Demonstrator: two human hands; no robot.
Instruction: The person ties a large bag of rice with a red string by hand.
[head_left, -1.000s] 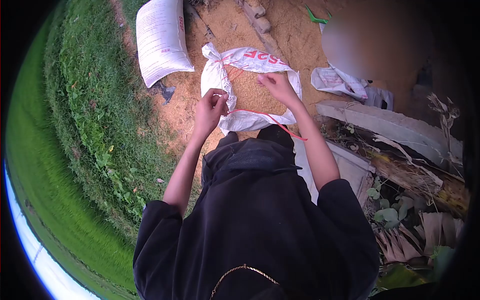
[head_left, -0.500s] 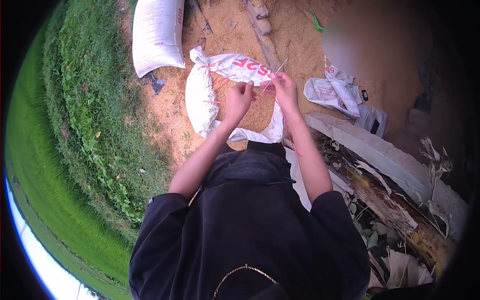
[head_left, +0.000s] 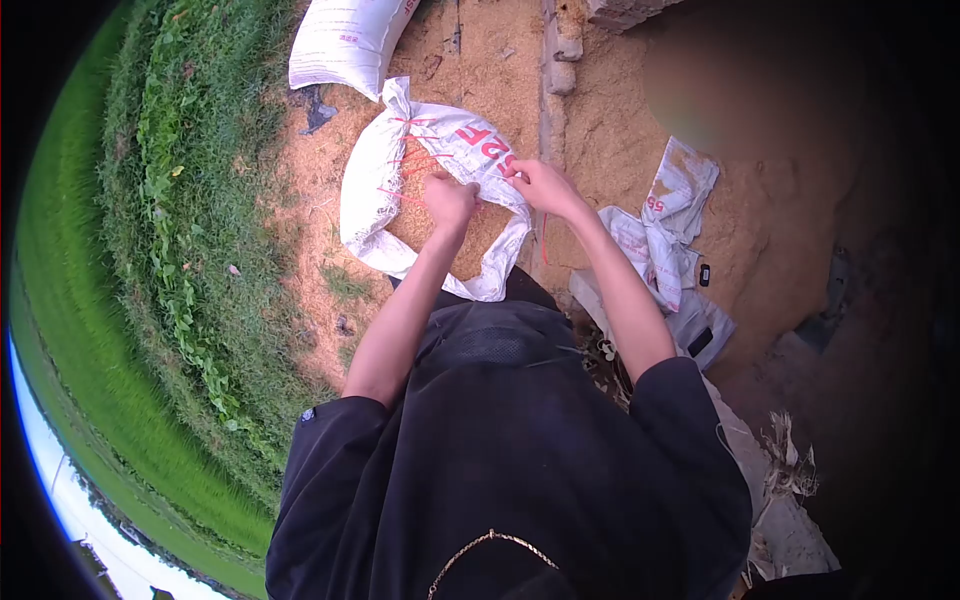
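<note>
**Open sack** [head_left: 365,195]: white woven plastic with a slight sheen, creased, red print on the face.
**Red twine** [head_left: 398,193]: thin and matt, laced through the open sack.
**Grain** [head_left: 482,235]: tan, dry, granular, matt.
**Filled sack** [head_left: 345,40]: same woven plastic, taut and smoother.
**Empty sacks** [head_left: 665,225]: same weave, crumpled and soiled.
**Ground** [head_left: 620,130]: loose tan husk, rough.
**Edging blocks** [head_left: 565,45]: coarse, like concrete.
**Garment** [head_left: 500,430]: black cloth, matt.
**Chain** [head_left: 490,540]: gold-toned metal, glossy.

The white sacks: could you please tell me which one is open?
The open sack under the left hand and right hand: grain shows in its mouth, part-laced with red string. The full sack beyond lies shut; the right-side sacks lie crumpled.
</note>
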